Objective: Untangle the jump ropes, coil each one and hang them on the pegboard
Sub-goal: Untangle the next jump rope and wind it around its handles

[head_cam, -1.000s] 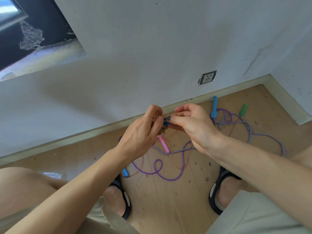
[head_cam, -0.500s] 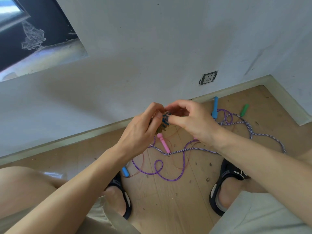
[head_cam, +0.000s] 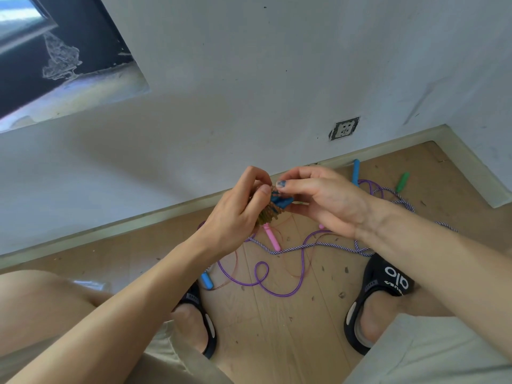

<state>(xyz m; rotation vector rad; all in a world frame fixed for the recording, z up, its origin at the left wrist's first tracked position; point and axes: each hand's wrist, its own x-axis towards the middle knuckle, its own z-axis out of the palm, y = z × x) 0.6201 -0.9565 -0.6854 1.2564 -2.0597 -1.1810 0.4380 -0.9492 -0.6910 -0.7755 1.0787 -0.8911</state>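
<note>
The jump ropes (head_cam: 279,273) are split between floor and hands: a purple cord and a purple-and-white twisted cord (head_cam: 310,246) lie looped across each other on the wooden floor (head_cam: 277,342) between the person's sandals, with a pink handle (head_cam: 272,236), a light blue handle (head_cam: 206,281) on the near left, and another blue handle (head_cam: 355,171) and a green handle (head_cam: 402,182) far right by the skirting. No pegboard is in view.

Held above them is a small brownish-orange coiled bundle (head_cam: 267,216) with dark blue handles (head_cam: 279,202) at its top. The main risk, as I judge it, is that the tight coil springs loose if either pinch slackens, dropping onto the cords below and adding to the tangle. Pulling hard on a thin strand could also cinch a knot rather than free it. Thin reddish strands trail down toward the floor and may snag the purple loops.

The left hand (head_cam: 235,214) has its fingers curled round the bundle, thumb and fingertips pressing its top. The right hand (head_cam: 324,200) pinches the blue handles between thumb and forefinger, its other fingers curled beneath.
</note>
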